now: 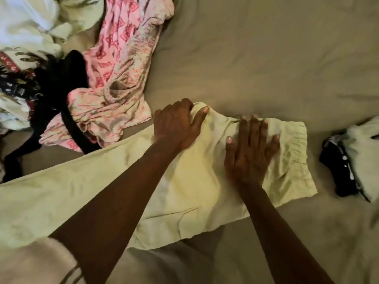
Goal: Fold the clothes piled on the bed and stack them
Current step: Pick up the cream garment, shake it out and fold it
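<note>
Head view, looking down. We see a taupe bed sheet (266, 48) filling the frame, rumpled into soft creases. Across it, from the lower left edge to right of centre, lies the pale green garment (92, 191), spread long and mostly flat; its right end (297, 138) is gathered into fine ruched lines. At upper left we find the unfolded pile: white garments (26, 23) at the far corner, a pink patterned garment (123, 58) draped toward the middle, a black garment (61, 78) with one long black strip lying over the pink cloth, and a dark floral piece (14, 83) at the left edge. The pink print shows repeated reddish diamond motifs; we cannot read any lettering or label in it. At the right edge, apart from the pale green garment, sits a small folded stack (359, 156): a light piece over a black-and-white one (332, 160).

The left hand (176, 126) grips the far edge of the pale green garment, fingers curled over a raised fold and thumb lying along the cloth. The right hand (250, 152) lies palm down on the same garment nearer the gathered end, fingers straight and spread, pressing it to the bed. The two hands are near each other but not touching.
</note>
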Motion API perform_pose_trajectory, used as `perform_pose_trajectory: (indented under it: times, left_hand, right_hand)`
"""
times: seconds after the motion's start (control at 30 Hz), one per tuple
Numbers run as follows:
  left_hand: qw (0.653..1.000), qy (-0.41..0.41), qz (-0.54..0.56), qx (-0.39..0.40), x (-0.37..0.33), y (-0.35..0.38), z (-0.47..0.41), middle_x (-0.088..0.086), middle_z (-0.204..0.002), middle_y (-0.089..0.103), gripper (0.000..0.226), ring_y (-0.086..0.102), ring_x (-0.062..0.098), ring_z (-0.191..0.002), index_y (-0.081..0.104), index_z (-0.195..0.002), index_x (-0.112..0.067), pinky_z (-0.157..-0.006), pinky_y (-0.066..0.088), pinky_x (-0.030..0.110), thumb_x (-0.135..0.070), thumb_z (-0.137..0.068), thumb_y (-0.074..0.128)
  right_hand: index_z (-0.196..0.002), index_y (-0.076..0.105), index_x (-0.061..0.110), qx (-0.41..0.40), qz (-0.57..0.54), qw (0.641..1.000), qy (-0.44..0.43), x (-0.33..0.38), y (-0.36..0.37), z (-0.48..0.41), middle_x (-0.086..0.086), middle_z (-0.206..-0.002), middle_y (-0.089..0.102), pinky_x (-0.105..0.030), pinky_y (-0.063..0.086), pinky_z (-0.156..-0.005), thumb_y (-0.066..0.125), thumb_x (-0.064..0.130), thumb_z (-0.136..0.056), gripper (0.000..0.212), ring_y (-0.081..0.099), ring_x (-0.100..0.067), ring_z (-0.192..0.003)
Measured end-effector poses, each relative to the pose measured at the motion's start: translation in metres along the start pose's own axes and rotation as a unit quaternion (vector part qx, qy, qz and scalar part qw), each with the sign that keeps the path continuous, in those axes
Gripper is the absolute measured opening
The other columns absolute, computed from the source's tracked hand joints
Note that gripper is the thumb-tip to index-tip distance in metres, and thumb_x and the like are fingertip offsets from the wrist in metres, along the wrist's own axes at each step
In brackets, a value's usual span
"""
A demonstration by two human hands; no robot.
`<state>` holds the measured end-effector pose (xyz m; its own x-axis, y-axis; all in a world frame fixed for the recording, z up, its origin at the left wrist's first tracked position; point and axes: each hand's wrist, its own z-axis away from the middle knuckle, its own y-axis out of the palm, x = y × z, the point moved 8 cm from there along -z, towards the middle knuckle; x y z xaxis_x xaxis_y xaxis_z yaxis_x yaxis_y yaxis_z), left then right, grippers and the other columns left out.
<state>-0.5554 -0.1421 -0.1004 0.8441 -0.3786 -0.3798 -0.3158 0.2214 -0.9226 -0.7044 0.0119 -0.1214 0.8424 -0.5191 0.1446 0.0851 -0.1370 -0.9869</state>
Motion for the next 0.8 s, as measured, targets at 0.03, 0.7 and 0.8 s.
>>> perform_pose_trajectory:
  times: [0.03, 0.7, 0.8]
  left_hand:
    - [0.999, 0.012, -0.031, 0.021, -0.013, 0.01, -0.012, 0.005, -0.105, 0.072, 0.048, 0.066, 0.032, -0.098, 0.065, -0.108, -0.022, -0.088, 0.042, 0.043, -0.06, -0.102, 0.037]
    - [0.986, -0.157, -0.042, -0.038, -0.009, 0.023, -0.058, 0.017, -0.098, 0.073, 0.07, 0.066, 0.042, -0.094, 0.075, -0.096, -0.014, -0.074, 0.038, 0.039, -0.069, -0.103, 0.032]
    - [0.981, -0.149, -0.086, -0.089, -0.02, 0.01, -0.05, 0.013, -0.112, 0.068, 0.061, 0.062, 0.038, -0.105, 0.065, -0.109, -0.017, -0.086, 0.04, 0.045, -0.069, -0.101, 0.034]
  right_hand:
    - [-0.164, 0.02, 0.017, 0.005, 0.005, 1.0, -0.009, -0.002, 0.002, -0.002, -0.01, -0.171, 0.017, -0.06, 0.004, -0.126, 0.019, 0.055, -0.105, 0.071, 0.008, -0.027, -0.16]
    - [-0.106, 0.068, 0.023, -0.175, -0.082, 0.932, 0.308, -0.139, -0.032, -0.048, -0.006, -0.111, 0.061, -0.048, 0.03, -0.106, 0.057, 0.045, -0.096, 0.027, 0.056, -0.031, -0.114]
    - [-0.13, 0.062, 0.023, -0.183, -0.032, 0.945, 0.27, -0.121, -0.051, -0.047, -0.009, -0.14, 0.056, -0.054, 0.022, -0.12, 0.054, 0.04, -0.097, 0.038, 0.045, -0.033, -0.139]
